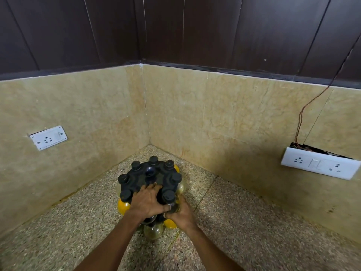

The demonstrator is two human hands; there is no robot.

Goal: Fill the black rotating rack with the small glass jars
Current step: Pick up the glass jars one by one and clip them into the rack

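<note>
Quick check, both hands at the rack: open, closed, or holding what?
Left hand: open, flat on top of the black rack.
Right hand: fingers curled around a small glass jar at the rack's near edge.

We face corner: speckled granite countertop (254, 222), beige marble-tiled backsplash walls (195, 114), dark brown wood panelling (195, 26) above. White socket plate (48, 137) on left wall; white switch-and-socket panel (320, 165) on right wall, thin brown wire (304, 110) rising from it.
</note>
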